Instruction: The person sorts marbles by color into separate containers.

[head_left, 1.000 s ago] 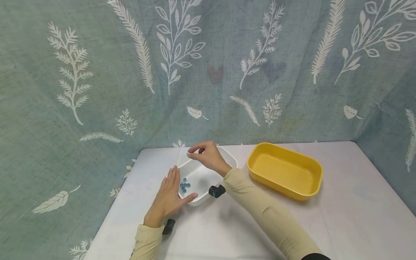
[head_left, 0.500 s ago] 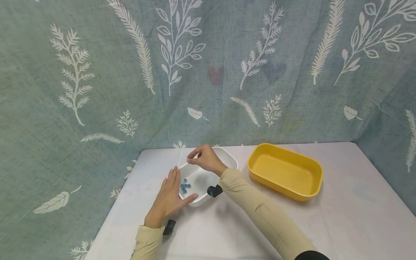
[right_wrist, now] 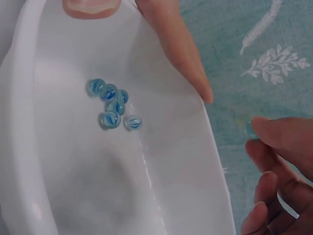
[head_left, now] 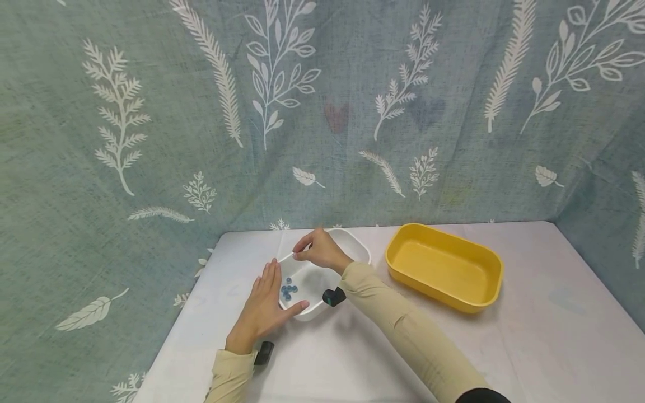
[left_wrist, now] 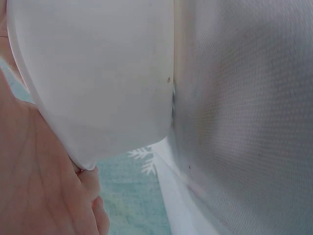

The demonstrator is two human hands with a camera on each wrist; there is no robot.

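My right hand (head_left: 322,250) pinches a clear blue glass marble (right_wrist: 251,130) between thumb and forefinger, over the far left rim of a white tub (head_left: 314,282). The other fingers of that hand are curled in the right wrist view. Several more marbles (right_wrist: 110,93), clear with blue swirls, lie grouped on the tub's floor near its left end. My left hand (head_left: 262,299) rests along the tub's left end, fingers straight, with the thumb reaching over the near rim. In the left wrist view the palm lies against the rim of the tub (left_wrist: 98,73).
A yellow tub (head_left: 443,266) stands to the right of the white one on a white-covered table (head_left: 544,324). A green leaf-patterned cloth (head_left: 322,112) hangs behind the table and at both sides. A black wrist camera (head_left: 334,296) overlaps the white tub's near rim.
My right hand has come down and slightly toward me, from above the far rim to close over it, still pinching the marble. My left hand and the tubs have stayed in place.
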